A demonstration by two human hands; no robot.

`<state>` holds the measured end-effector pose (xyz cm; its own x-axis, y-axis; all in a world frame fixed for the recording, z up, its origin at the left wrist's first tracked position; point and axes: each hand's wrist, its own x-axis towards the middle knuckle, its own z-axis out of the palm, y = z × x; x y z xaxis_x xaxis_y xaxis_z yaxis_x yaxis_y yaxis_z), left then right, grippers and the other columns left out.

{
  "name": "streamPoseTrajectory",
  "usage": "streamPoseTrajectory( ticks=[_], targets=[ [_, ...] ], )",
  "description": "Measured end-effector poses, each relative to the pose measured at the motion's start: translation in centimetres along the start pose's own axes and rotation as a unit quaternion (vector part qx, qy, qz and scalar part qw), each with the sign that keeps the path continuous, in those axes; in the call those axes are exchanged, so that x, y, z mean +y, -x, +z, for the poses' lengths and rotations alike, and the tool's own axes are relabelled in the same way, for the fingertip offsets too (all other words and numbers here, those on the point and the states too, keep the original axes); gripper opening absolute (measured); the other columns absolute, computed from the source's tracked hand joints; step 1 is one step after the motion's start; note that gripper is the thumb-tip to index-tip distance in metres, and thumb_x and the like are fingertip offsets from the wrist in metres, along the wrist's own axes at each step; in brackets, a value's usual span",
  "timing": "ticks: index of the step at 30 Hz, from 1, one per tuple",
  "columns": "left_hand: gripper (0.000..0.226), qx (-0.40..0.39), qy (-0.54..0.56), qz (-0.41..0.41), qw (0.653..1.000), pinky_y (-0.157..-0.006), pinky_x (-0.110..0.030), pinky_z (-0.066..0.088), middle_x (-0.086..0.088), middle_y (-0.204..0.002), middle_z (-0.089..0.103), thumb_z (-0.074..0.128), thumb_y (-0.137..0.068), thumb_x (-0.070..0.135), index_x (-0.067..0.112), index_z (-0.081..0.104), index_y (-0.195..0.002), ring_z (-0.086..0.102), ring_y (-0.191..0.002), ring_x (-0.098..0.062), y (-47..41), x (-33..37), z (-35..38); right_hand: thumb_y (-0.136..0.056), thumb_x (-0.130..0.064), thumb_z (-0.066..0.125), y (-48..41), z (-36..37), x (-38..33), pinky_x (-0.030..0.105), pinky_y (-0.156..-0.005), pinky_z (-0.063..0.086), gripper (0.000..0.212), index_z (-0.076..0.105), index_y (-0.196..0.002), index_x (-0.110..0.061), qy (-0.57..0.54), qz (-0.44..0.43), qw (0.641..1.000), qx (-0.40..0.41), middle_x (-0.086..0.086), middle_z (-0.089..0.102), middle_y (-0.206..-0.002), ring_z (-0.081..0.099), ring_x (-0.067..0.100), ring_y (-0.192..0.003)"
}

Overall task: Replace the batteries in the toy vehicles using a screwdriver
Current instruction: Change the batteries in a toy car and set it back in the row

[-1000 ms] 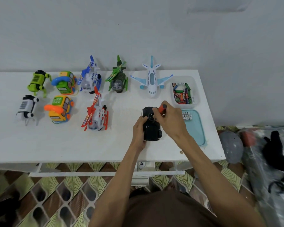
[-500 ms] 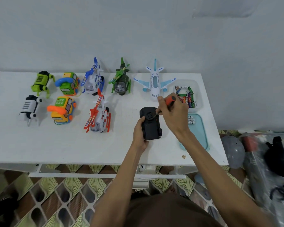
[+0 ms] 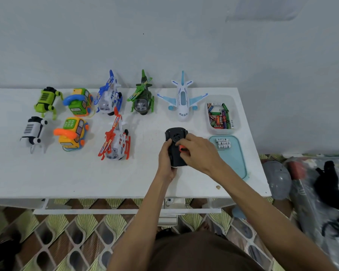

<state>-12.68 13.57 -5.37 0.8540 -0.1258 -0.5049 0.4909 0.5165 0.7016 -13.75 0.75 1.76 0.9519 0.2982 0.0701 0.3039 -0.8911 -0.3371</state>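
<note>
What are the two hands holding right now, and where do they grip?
The left hand grips the black toy by its left side. The right hand holds the screwdriver by its orange handle, over the toy.

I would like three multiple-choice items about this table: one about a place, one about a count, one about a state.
1. Where is the plane? A at the far left; B between the green helicopter and the tub; C on the floor.
2. How many helicopters are there? A two; B five; C three.
3. The tub is: A open; B covered; C tipped over.
Key: 1 B, the helicopter is on its left, the tub on its right. 2 C, blue, green and red. 3 A, batteries show inside.
</note>
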Motion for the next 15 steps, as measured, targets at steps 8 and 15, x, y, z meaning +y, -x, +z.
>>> streamPoseTrajectory(
  ticks=[8,15],
  targets=[
    [0.047,0.033,0.019,0.002,0.999,-0.067,-0.032,0.059,-0.014,-0.107,0.074,0.051,-0.102,0.038,0.005,0.061,-0.134,0.071,-0.087,-0.023,-0.1,-0.1,0.1,-0.092,-0.026,0.063,1.1,2.9,0.1,0.036,-0.057,0.048,0.036,0.066,-0.127,-0.015,-0.005,0.059,0.995,0.075,0.005,0.063,-0.093,0.064,0.032,-0.075],
    [0.051,0.023,0.013,0.000,1.000,-0.073,-0.035,0.059,-0.019,-0.118,0.071,0.053,-0.100,0.041,0.006,0.060,-0.135,0.071,-0.098,-0.028,-0.4,-0.2,-0.1,-0.092,-0.033,0.068,1.5,3.1,0.7,0.030,-0.066,0.049,0.036,0.069,-0.128,-0.033,-0.153,0.105,0.980,0.068,-0.010,0.055,-0.080,0.057,0.016,-0.074]
  ],
)
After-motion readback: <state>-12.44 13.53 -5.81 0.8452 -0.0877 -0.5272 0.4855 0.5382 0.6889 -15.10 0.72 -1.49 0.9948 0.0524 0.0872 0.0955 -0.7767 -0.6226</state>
